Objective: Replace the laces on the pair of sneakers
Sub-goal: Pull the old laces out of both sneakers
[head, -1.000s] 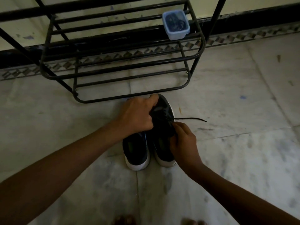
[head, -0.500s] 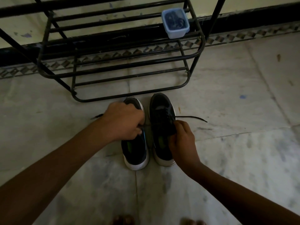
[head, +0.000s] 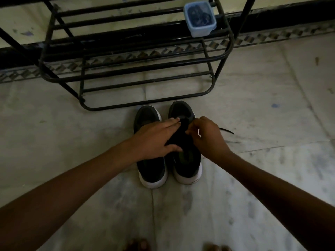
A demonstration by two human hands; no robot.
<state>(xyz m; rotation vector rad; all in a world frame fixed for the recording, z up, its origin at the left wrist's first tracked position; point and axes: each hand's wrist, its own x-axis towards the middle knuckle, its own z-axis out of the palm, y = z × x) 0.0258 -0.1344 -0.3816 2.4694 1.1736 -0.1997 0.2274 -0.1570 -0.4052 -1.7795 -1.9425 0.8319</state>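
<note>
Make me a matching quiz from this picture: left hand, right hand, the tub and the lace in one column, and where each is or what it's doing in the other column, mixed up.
Things
1 left hand
2 right hand
3 tub
4 lace

States
A on the rack
B trails onto the floor
C fingers curled, pinching
D fingers straight across a sneaker

Pairs: 1-D, 2-C, 3-A, 4-B
</note>
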